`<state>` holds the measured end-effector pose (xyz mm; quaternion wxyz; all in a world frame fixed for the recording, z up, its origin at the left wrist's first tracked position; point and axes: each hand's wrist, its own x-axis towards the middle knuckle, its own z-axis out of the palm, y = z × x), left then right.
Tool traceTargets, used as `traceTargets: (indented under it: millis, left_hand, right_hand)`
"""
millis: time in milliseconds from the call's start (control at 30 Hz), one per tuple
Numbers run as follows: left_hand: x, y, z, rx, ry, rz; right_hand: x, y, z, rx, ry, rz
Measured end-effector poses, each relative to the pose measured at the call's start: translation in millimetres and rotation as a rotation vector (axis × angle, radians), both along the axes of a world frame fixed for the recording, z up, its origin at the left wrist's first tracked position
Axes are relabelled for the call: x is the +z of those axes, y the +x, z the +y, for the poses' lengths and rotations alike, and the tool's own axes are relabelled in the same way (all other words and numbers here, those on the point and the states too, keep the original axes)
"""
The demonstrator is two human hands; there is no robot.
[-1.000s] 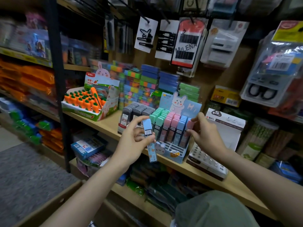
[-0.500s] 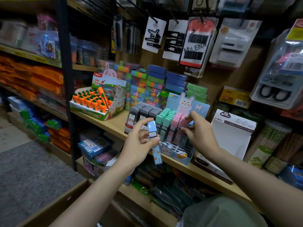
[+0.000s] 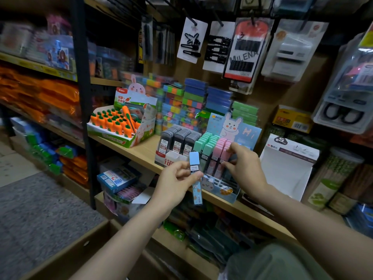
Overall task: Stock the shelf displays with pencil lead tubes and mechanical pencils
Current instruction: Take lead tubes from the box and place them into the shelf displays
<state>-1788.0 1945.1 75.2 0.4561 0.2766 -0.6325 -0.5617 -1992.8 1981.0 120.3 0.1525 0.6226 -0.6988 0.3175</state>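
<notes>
Your left hand (image 3: 173, 182) pinches a blue lead tube (image 3: 195, 178) upright, cap up, long axis near vertical, just in front of the shelf (image 3: 139, 152) edge. Your right hand (image 3: 245, 168) pinches the pink tubes (image 3: 221, 152) standing in the bunny display box (image 3: 220, 188), beside green tubes (image 3: 205, 143). Grey lead packs (image 3: 177, 140) stand left; a white box (image 3: 286, 164) stands right.

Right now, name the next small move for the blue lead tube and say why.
Probably carry the blue-capped lead tube, which the left hand pinches upright in front of the shelf, over to the bunny display box. The right hand is already at the pink tubes there, seemingly parting a slot.
</notes>
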Motion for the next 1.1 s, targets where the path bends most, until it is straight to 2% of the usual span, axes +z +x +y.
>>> traceTargets:
  millis: [100, 233, 300, 400, 567, 667, 800, 933, 1100]
  left_hand:
    - [-5, -2, 1, -0.009, 0.024, 0.003]
    - [-8, -6, 5, 0.008, 0.022, -0.031]
    - [-10, -7, 7, -0.027, 0.002, -0.042]
    - [-11, -10, 11, -0.094, -0.064, -0.062]
    - [-8, -15, 16, -0.086, -0.176, -0.115]
    - [-5, -17, 20, -0.009, -0.247, -0.152]
    - [-10, -17, 24, 0.123, -0.560, -0.411]
    - [-14, -41, 26, 0.108, -0.674, -0.635]
    - [-23, -61, 21, 0.120, -0.807, -0.867]
  right_hand:
    - [6, 2, 3, -0.014, 0.027, 0.032]
    - [12, 10, 23, -0.003, -0.048, 0.038]
    - [11, 23, 39, 0.114, -0.027, -0.057]
    - [6, 43, 55, 0.275, 0.133, -0.299]
    - [18, 38, 60, 0.306, 0.150, -0.534]
    - [40, 7, 64, 0.255, 0.078, -0.531]
    - [55, -38, 68, 0.109, -0.058, -0.319]
    - [37, -52, 56, 0.095, -0.107, -0.271]
    - [25, -52, 43, 0.138, -0.158, -0.341]
